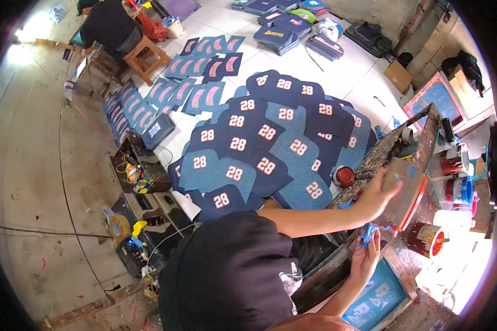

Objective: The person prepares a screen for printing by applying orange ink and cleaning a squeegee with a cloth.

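My left hand grips a squeegee, a flat grey-brown board with an orange-red long edge, tilted above the cluttered workbench. Beneath it my right hand pinches a crumpled blue rag close to the squeegee's lower end; whether they touch I cannot tell. By my right forearm lies a wood-framed printing screen with blue mesh and pale lettering. A red-lidded jar stands left of my left hand.
Paint cans line the bench's far side. Many navy and blue printed fabric pieces overlap on the white tiled floor. Smaller printed pieces lie beyond, near a person on a wooden stool. Stacked pieces sit at the back.
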